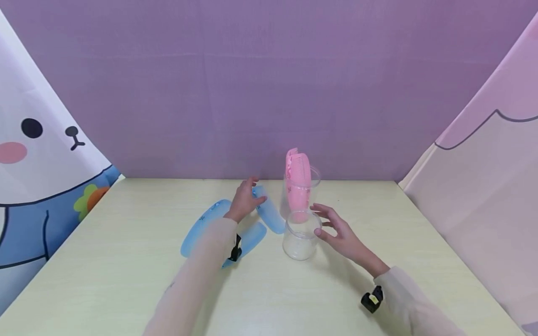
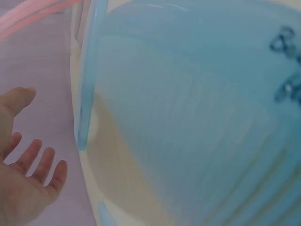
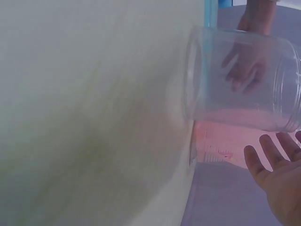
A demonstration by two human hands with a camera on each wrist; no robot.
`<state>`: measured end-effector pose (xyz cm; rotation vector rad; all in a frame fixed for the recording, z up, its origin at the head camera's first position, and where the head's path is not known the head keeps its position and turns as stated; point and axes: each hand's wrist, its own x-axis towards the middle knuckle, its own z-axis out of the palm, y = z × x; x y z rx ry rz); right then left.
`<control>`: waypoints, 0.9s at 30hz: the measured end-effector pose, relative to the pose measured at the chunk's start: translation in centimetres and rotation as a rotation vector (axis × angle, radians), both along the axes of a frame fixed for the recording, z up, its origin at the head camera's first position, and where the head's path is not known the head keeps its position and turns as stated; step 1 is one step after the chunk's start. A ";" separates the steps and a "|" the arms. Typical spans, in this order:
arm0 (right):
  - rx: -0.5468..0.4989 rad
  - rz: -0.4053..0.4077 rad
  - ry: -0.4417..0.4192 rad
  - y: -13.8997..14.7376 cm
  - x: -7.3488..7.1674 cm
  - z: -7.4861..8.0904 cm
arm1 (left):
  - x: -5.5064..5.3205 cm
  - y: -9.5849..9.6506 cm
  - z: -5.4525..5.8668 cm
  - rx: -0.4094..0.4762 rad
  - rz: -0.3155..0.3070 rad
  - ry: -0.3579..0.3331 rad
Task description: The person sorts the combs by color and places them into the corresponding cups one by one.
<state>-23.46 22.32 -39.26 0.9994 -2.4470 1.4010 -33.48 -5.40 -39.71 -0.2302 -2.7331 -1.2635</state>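
My left hand (image 1: 244, 200) hovers over the table beside a blue comb (image 1: 271, 212), its fingers relaxed. In the left wrist view the thumb and fingers are apart, with nothing between them. Two more blue combs lie nearby, one left of the forearm (image 1: 203, 226) and one partly under the wrist (image 1: 252, 237). My right hand (image 1: 340, 233) is at the right side of a transparent jar (image 1: 299, 247), fingers loosely spread near its rim; whether they touch it I cannot tell. Behind stands a second transparent jar (image 1: 315, 177) with pink combs (image 1: 298, 172) upright in it.
The pale wooden table (image 1: 105, 261) ends at a purple cloth backdrop (image 1: 252, 93). Printed cloths hang at the left (image 1: 42, 186) and right (image 1: 475, 186). Each wrist wears a small black camera, such as the one on the right sleeve (image 1: 371, 299).
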 end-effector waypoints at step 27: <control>0.037 0.008 -0.058 -0.3 0.5 -0.7 | 0.2 1.8 -1.7 -0.288 0.049 -0.059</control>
